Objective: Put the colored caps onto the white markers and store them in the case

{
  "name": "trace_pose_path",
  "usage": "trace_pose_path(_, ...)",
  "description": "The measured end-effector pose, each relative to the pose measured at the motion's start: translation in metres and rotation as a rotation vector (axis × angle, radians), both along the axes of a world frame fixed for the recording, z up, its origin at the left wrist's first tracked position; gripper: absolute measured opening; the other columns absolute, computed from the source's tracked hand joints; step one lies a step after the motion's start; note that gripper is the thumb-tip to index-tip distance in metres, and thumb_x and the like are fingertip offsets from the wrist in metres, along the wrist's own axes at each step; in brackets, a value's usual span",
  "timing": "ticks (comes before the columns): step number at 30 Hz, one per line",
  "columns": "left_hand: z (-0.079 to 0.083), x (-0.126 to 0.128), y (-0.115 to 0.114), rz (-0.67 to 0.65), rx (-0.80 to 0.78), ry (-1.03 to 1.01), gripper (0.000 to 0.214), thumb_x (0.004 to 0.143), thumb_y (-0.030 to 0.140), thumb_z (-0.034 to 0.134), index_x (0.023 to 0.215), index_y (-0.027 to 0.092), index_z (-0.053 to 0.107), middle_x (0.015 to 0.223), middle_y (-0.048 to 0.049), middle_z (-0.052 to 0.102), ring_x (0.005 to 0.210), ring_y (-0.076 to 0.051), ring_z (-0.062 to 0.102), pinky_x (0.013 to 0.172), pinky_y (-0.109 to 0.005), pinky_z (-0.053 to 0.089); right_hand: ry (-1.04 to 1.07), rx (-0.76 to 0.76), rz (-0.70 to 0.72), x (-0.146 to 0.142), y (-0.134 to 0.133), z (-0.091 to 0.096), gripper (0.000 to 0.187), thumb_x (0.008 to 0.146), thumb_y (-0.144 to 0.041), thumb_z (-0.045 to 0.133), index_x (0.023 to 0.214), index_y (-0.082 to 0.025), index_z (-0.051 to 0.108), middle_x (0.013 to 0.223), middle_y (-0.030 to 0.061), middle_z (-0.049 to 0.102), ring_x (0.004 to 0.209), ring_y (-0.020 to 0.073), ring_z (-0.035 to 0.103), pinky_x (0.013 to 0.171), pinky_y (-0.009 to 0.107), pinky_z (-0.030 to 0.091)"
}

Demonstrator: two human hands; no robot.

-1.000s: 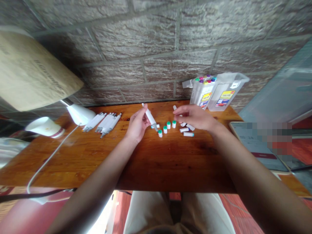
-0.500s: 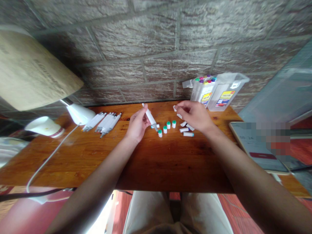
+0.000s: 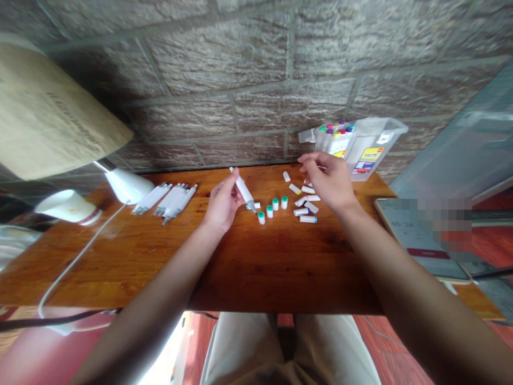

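My left hand (image 3: pixel 222 202) grips a white uncapped marker (image 3: pixel 242 189), held tilted above the wooden table (image 3: pixel 248 267). Below its tip stand three green-topped caps (image 3: pixel 272 206). My right hand (image 3: pixel 328 179) hovers with curled fingers over several loose white caps (image 3: pixel 306 206) lying on their sides, fingertips pinched near the far ones; what they hold, if anything, is hidden. A clear case of capped coloured markers (image 3: pixel 334 136) stands just beyond that hand.
A row of uncapped white markers (image 3: pixel 166 199) lies at the left by a white lamp base (image 3: pixel 128 184) and its cord (image 3: pixel 72 267). A paper cup (image 3: pixel 68 206) lies at the far left. An empty clear case half (image 3: pixel 374 144) and a tablet (image 3: pixel 417 238) sit at the right.
My right hand has moved away from me, from over the near caps toward the far caps by the marker case. The left hand and marker have barely moved.
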State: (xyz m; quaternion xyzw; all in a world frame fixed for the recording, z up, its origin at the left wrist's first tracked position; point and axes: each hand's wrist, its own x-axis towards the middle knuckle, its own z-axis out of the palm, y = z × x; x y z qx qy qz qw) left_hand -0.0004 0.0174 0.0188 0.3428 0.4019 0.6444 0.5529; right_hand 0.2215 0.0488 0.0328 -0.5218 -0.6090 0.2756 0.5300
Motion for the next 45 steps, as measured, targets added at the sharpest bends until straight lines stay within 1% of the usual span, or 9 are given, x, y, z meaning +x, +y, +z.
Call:
trace_pose_path(4, -0.001, 0.0, 0.0, 0.0, -0.007, -0.006, 0.045, 0.064, 0.048, 0.09, 0.065, 0.016, 0.057, 0.057, 0.0057, 0.05, 0.045, -0.004, 0.04, 0.044, -0.016, 0.038, -0.043, 0.006, 0.039, -0.002, -0.004, 0.002, 0.036, 0.092, -0.047, 0.059, 0.085, -0.015, 0.074, 0.06, 0.0001, 0.061, 0.052, 0.0103, 0.049, 0.053, 0.024, 0.038)
trace_pose_path(8, -0.001, 0.0, 0.001, 0.011, -0.015, -0.004, 0.044, 0.064, 0.048, 0.089, 0.066, 0.016, 0.059, 0.057, 0.0056, 0.051, 0.046, -0.004, 0.041, 0.044, -0.017, 0.039, -0.078, 0.017, 0.068, -0.005, -0.006, 0.003, 0.045, 0.091, -0.057, 0.059, 0.08, -0.016, 0.073, 0.057, -0.0009, 0.058, 0.051, 0.0098, 0.045, 0.052, 0.024, 0.035)
trace_pose_path(15, -0.001, -0.001, 0.002, 0.034, -0.02, -0.004, 0.045, 0.062, 0.049, 0.09, 0.067, 0.016, 0.06, 0.057, 0.0061, 0.05, 0.046, -0.004, 0.042, 0.045, -0.017, 0.041, -0.081, -0.066, -0.034, 0.005, -0.003, 0.008, 0.059, 0.092, -0.065, 0.053, 0.054, -0.02, 0.052, 0.048, -0.0006, 0.052, 0.048, 0.0105, 0.046, 0.052, 0.025, 0.036)
trace_pose_path(18, -0.001, -0.001, 0.002, 0.029, -0.023, -0.004, 0.046, 0.061, 0.049, 0.091, 0.067, 0.016, 0.059, 0.057, 0.0062, 0.049, 0.047, -0.004, 0.041, 0.045, -0.017, 0.041, -0.203, -0.119, 0.02, 0.015, -0.001, 0.012, 0.053, 0.092, -0.062, 0.055, 0.063, -0.018, 0.061, 0.054, 0.0013, 0.06, 0.051, 0.0115, 0.051, 0.052, 0.025, 0.037)
trace_pose_path(23, 0.0, -0.001, 0.001, 0.037, -0.031, 0.008, 0.046, 0.062, 0.05, 0.089, 0.068, 0.016, 0.059, 0.057, 0.0063, 0.049, 0.047, -0.005, 0.041, 0.046, -0.018, 0.043, -0.602, -0.235, 0.093, 0.039, 0.006, 0.016, 0.033, 0.089, -0.044, 0.06, 0.076, -0.017, 0.074, 0.064, 0.0016, 0.07, 0.063, 0.0146, 0.062, 0.059, 0.025, 0.04)
trace_pose_path(30, 0.001, 0.0, 0.0, 0.031, -0.033, 0.004, 0.047, 0.064, 0.05, 0.088, 0.067, 0.016, 0.057, 0.057, 0.0065, 0.049, 0.046, -0.004, 0.04, 0.046, -0.018, 0.041, -0.864, -0.495, 0.369, 0.04, 0.003, 0.019, 0.018, 0.082, -0.03, 0.067, 0.076, -0.018, 0.079, 0.061, 0.0016, 0.07, 0.06, 0.0156, 0.064, 0.055, 0.025, 0.041)
trace_pose_path(35, 0.001, 0.0, 0.0, 0.032, -0.023, -0.007, 0.045, 0.064, 0.049, 0.089, 0.067, 0.017, 0.058, 0.057, 0.0061, 0.05, 0.046, -0.005, 0.041, 0.046, -0.018, 0.04, -0.895, -0.503, 0.328, 0.031, -0.002, 0.019, 0.011, 0.077, -0.017, 0.07, 0.075, -0.022, 0.08, 0.06, 0.0013, 0.071, 0.063, 0.0186, 0.067, 0.054, 0.025, 0.043)
trace_pose_path(40, 0.001, 0.001, 0.0, 0.035, -0.033, -0.001, 0.044, 0.066, 0.048, 0.088, 0.067, 0.016, 0.058, 0.058, 0.0058, 0.051, 0.045, -0.004, 0.04, 0.046, -0.018, 0.039, -0.994, -0.491, 0.237, 0.036, -0.001, 0.019, 0.009, 0.078, -0.022, 0.072, 0.073, -0.02, 0.08, 0.055, 0.0007, 0.068, 0.059, 0.0186, 0.065, 0.056, 0.026, 0.042)
trace_pose_path(45, 0.001, 0.001, 0.0, 0.041, -0.034, 0.014, 0.042, 0.067, 0.048, 0.087, 0.067, 0.017, 0.059, 0.057, 0.0059, 0.051, 0.046, -0.004, 0.042, 0.046, -0.017, 0.04, -0.968, -0.236, 0.023, 0.04, 0.001, 0.02, 0.026, 0.089, -0.035, 0.064, 0.09, -0.018, 0.083, 0.086, 0.0087, 0.079, 0.085, 0.0259, 0.073, 0.07, 0.03, 0.047)
